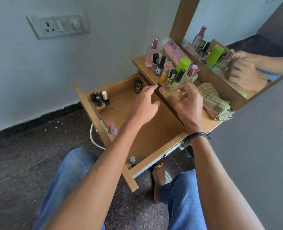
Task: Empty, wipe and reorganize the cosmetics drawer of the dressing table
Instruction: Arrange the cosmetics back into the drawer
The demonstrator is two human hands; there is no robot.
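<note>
— What is nearest the hands?
— A small bottle (162,90) lies between the left hand (145,103) and the right hand (189,102), at the tabletop's (209,121) edge. The drawer (154,135) lies under both.
— And beyond?
— Past the right hand, a row of bottles (170,72) on the tabletop, with the mirror (228,22) behind. The cloth (215,103) is just right of that hand.
— In the drawer?
— A lone bottle (138,87) just beyond the left fingertips, a cluster (100,100) well left of that hand, tubes (112,128) left of its forearm, and a last bottle (132,161) under that forearm.
</note>
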